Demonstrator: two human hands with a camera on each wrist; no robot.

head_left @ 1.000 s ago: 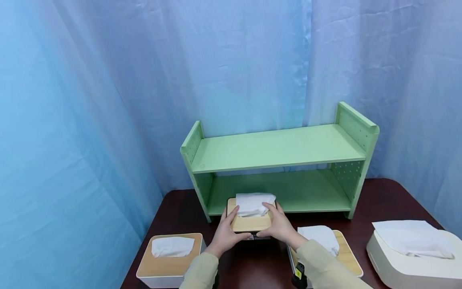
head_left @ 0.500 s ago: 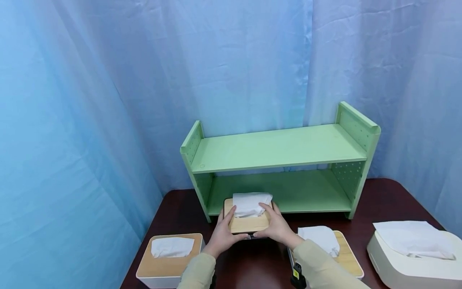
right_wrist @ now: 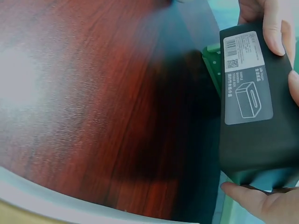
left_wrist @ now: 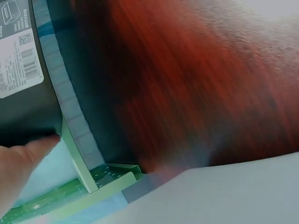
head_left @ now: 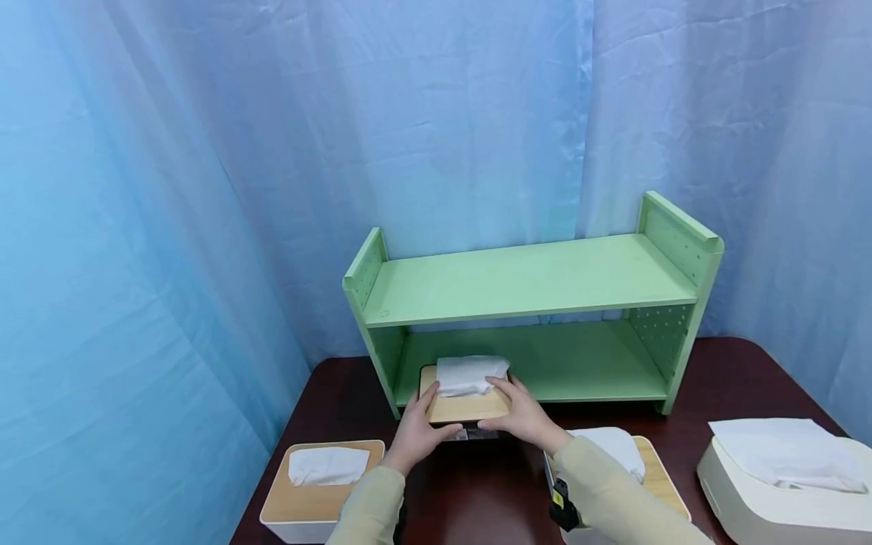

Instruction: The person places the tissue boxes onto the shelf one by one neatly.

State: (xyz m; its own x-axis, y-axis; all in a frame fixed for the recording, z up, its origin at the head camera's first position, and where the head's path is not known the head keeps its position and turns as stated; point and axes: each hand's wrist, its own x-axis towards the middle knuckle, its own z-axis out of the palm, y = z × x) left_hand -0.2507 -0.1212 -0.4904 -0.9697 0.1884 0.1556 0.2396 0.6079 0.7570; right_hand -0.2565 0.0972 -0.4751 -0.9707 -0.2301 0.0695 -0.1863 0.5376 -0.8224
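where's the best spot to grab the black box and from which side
I'd grip the black box by its opposite ends, left hand from the left, right hand from the right: its walls look flat, while tissue covers much of its wooden top.

Box (head_left: 459,409) before shelf (head_left: 531,280), curtain (head_left: 443,113) (behind both)

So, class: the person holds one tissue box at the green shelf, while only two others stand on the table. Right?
Not two: the head view shows three others, the leftmost box, the half-hidden box and the rightmost box. The held tissue box and green shelf are right.
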